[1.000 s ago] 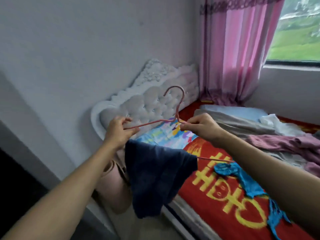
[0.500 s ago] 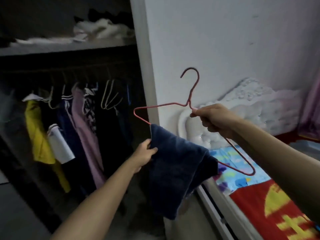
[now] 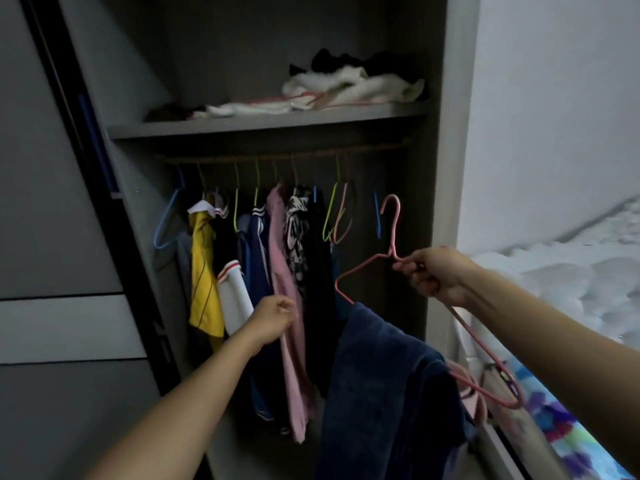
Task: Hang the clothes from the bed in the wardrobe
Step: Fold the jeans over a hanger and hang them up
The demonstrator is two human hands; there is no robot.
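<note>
Right hand [image 3: 436, 275] grips the light hanger [image 3: 393, 220] by its neck, soft blue cloth [image 3: 388, 393] likely to slide; left hand [image 3: 273, 318] hold unclear.

Right hand [image 3: 436, 275] grips a pink hanger [image 3: 394, 233] — navy cloth [image 3: 388, 393] draped — facing the wardrobe [image 3: 270, 121].
</note>
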